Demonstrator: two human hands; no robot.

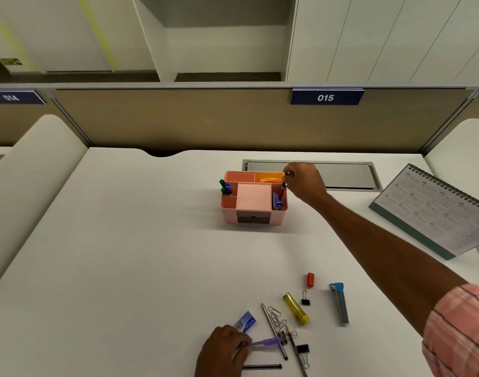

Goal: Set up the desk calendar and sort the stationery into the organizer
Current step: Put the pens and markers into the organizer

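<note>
Right hand: fingers curled, pinching the upper end of a dark pen. The pen is near upright, its lower end inside the right compartment of the pink organizer, which sits mid-surface.

Left hand, near edge: fingers curled round one end of a slim purple item. The item lies among loose stationery.

Desk calendar: far right, propped open, well apart from the organizer.
</note>
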